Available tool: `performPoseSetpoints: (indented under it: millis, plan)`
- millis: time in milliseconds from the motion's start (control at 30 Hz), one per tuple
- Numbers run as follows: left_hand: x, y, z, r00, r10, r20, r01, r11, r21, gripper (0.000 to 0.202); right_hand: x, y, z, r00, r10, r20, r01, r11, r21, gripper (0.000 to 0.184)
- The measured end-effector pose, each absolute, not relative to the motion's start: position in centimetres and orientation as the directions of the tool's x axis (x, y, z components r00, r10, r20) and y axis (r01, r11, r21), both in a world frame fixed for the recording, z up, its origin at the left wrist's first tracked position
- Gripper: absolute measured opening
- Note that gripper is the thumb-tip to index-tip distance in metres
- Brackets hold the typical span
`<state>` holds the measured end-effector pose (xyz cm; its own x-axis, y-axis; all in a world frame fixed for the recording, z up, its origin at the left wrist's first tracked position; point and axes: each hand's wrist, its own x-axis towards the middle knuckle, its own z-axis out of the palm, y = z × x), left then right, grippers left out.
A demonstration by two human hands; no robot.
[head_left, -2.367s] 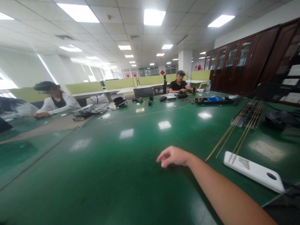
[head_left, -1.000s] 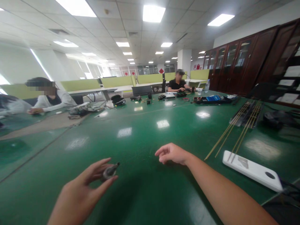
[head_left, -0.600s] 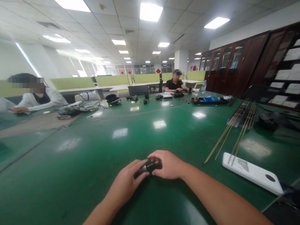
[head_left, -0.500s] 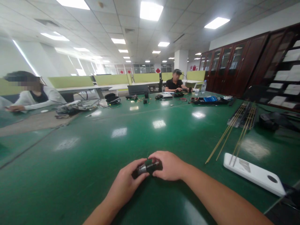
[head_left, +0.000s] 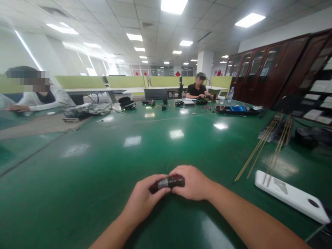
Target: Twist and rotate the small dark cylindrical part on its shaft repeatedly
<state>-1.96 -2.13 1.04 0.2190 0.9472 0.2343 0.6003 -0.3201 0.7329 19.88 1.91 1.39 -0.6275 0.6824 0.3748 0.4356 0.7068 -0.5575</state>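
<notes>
Low in the middle of the head view, my left hand (head_left: 144,193) and my right hand (head_left: 193,183) are closed around opposite ends of a short dark cylinder with a silver band (head_left: 163,183). The cylinder lies nearly level, just above the green tabletop (head_left: 145,152). My left thumb and fingers pinch the silver part, and my right fingers wrap the dark part. Both outer ends are covered by my hands. Its exact kind is not clear.
A white oblong device (head_left: 290,197) lies to the right, near several thin yellowish rods (head_left: 256,148). Farther off are a black tray with blue items (head_left: 238,109), a plastic bottle (head_left: 230,94) and black pouches (head_left: 126,103). Two people (head_left: 198,90) sit across the table.
The cylinder's silver and dark parts now look closer together and more in line. Both hands have shifted slightly right in view, still gripping it. The whole view has tilted down slightly.
</notes>
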Motion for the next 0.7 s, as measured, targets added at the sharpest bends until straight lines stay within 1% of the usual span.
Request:
performPoseSetpoints:
  millis: [133,367,567,700]
  plan:
    - [-1.77,-2.21,1.05,0.216,0.947,0.240,0.601,-0.322,0.731,0.028,19.87,1.80,1.71,-0.600,0.685,0.413,0.438,0.713,-0.547,0.025]
    - [-1.68,-2.34,1.22,0.203,0.938,0.279,0.595,-0.345,0.726,0.029,19.88,1.88,1.58,-0.596,0.674,0.436,0.431,0.727,-0.535,0.023]
    - [-1.69,-2.32,1.22,0.210,0.932,0.295,0.602,-0.361,0.713,0.029,19.69,1.77,1.51,-0.600,0.644,0.474,0.399,0.755,-0.521,0.015]
    - [-1.69,-2.26,1.11,0.221,0.927,0.304,0.603,-0.375,0.704,0.030,19.63,1.75,1.56,-0.609,0.638,0.472,0.385,0.758,-0.527,0.014]
